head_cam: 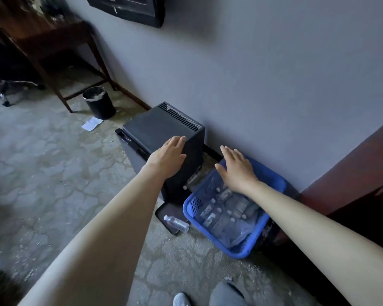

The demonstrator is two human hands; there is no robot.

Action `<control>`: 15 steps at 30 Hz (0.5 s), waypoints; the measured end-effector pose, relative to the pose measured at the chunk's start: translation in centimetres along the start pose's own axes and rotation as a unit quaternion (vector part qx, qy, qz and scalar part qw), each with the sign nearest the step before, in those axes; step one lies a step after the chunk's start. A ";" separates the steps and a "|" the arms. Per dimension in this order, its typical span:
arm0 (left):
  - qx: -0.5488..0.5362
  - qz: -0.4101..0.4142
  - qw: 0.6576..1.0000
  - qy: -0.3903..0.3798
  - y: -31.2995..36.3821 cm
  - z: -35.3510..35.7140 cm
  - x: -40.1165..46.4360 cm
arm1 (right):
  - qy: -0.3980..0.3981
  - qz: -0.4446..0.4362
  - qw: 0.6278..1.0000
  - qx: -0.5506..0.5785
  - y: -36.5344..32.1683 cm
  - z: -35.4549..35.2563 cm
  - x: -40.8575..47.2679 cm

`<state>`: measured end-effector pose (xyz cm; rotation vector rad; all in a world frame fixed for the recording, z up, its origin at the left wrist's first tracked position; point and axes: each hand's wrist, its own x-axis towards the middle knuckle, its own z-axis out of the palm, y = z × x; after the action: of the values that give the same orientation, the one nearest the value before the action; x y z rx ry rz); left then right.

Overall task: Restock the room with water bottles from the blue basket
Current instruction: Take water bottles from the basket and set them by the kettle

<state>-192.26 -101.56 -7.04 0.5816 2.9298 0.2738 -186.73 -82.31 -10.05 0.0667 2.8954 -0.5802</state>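
Blue basket [255,244] on the floor, directly beneath the right hand [237,170]; water bottles [224,212] lie flat inside, caps mostly pointing leftward. Right hand nearer, palm down, fingers spread, empty. Left hand [167,156] flat and empty over the black mini fridge [164,127] (door side unclear). Reach is straight down.

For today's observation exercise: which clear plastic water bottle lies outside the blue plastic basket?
The clear plastic water bottle lying on its side on the dark tray, left of the blue plastic basket; the others are packed inside it.
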 end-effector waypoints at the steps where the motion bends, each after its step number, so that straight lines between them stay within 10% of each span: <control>1: -0.003 0.005 1.000 -0.006 -0.2 0.2 1.0 | 0.005 0.012 1.000 0.003 0.2 -0.1 0.4; 15: 0.013 0.101 0.992 -0.077 2.1 1.2 14.2 | 0.056 0.159 0.984 0.065 6.0 -1.8 7.1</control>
<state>-204.31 -93.88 -9.20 0.8637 2.7330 0.2021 -193.48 -76.01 -12.08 0.5855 2.8599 -0.7235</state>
